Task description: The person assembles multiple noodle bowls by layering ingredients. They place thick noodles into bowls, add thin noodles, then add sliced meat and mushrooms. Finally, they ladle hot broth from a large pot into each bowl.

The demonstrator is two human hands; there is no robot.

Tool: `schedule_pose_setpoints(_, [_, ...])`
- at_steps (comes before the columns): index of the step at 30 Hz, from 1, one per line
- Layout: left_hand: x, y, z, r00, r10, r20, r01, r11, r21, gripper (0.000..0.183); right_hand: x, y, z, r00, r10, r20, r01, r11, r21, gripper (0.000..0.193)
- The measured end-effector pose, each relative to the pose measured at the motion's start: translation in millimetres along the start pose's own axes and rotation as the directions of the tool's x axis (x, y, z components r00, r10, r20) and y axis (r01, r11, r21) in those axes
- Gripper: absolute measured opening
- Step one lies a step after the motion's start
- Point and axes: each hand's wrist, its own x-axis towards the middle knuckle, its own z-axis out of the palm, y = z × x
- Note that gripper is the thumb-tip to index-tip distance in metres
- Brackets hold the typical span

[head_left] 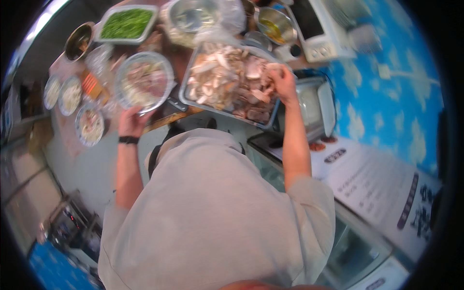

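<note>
Sliced meat (241,79): heaped in the tray (183,92), twelve o'clock.
Right hand (280,79): seemingly pinching some meat at the tray's three o'clock; a light pinch should spare it.
Left hand (134,121): at the bowl's (171,79) six o'clock rim, grip unclear; steadying it level should avoid spills.

tray (184,91) right of bowl (118,83) | slices (229,77) in tray | (plates (91,143) left of bowl)

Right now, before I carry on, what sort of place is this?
Most likely a small food-prep kitchen, perhaps a food shop's. The signs are chopped greens, a heap of sliced food by the right hand, and a white appliance that looks like a microwave.
</note>
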Motion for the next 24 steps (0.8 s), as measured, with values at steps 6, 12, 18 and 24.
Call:
schedule_pose_setpoints(6, [-1, -36, 78, 0.991, -0.13, -0.016, 0.13, 0.991, 0.032, 0.058, 7, -45, 0, 0.978, -0.21, -0.004, 0.193, 0.906, -0.377, 0.036])
schedule_pose_setpoints(12, [1, -46, 126, 0.986, -0.161, -0.042, 0.165, 0.981, 0.099, 0.062, -2, -140, 8, 0.973, -0.115, 0.2, 0.164, 0.955, -0.246, 0.039])
schedule_pose_setpoints(18, [7, -47, 145, 0.969, -0.246, 0.004, 0.243, 0.959, 0.148, 0.067, -11, -209, 106, 0.729, -0.292, 0.619, 0.348, 0.937, 0.033, 0.033])
schedule_pose_setpoints(24, [3, -47, 142, 0.964, -0.267, 0.006, 0.261, 0.949, 0.174, 0.067, -1, -207, 156, 0.755, -0.024, 0.656, 0.168, 0.973, -0.158, 0.036])
